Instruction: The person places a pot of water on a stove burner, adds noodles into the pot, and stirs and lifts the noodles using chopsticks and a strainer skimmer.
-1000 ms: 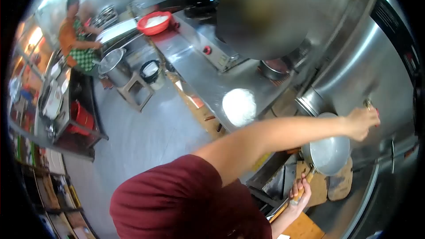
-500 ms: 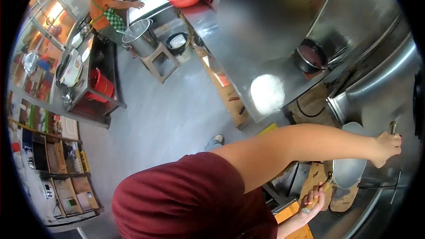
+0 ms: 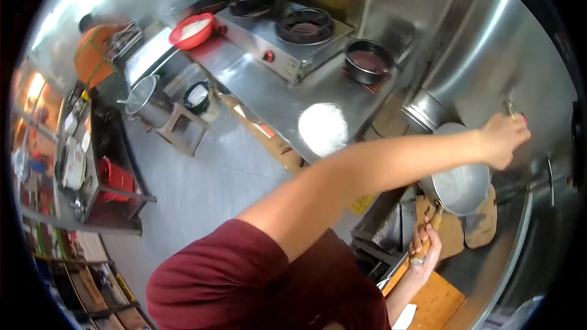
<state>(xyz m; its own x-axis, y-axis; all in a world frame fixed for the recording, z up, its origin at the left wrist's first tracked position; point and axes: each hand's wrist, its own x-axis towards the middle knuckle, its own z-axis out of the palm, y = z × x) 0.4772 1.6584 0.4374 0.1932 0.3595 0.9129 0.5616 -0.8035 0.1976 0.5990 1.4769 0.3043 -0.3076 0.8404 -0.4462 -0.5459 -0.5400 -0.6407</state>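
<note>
The wooden handle of a round, grey metal wok is gripped in the curled fingers of the right hand, with the wok's bowl at that hand's one o'clock in the view. The left hand is held closed just beside a small metal wall fitting at its twelve o'clock, though whether the fitting is grasped cannot be told; from there, the bowl is seen at about seven o'clock, partly covered by the left forearm.
</note>
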